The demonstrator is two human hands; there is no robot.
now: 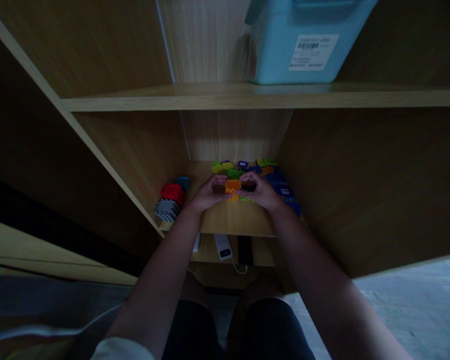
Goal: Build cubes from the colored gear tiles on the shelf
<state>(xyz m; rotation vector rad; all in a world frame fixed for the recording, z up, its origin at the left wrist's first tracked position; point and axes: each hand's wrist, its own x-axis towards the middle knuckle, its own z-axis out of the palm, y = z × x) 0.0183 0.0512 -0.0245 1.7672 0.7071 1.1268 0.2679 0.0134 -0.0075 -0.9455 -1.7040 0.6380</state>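
Observation:
Between my two hands is a small stack of orange foam puzzle tiles (233, 185) with notched edges. My left hand (212, 191) grips its left side, thumb in front and fingers behind. From the right, my right hand (259, 190) closes on the same stack with thumb and fingertips. Just behind lie green tiles (234, 173), and yellow-green tiles (222, 166) sit farther back. Beside my right hand is a row of dark blue tiles (279, 186). At the shelf's left stand grey tiles (167, 208) and red tiles (173, 193), with a blue tile (182, 182) behind them.
A light blue bin (296, 50) with a white label stands on the upper shelf (210, 97) above my hands. Below, a white power bank (223, 246) with a cable and a black flat object (245, 250) lie on a lower board. Cabinet walls enclose both sides.

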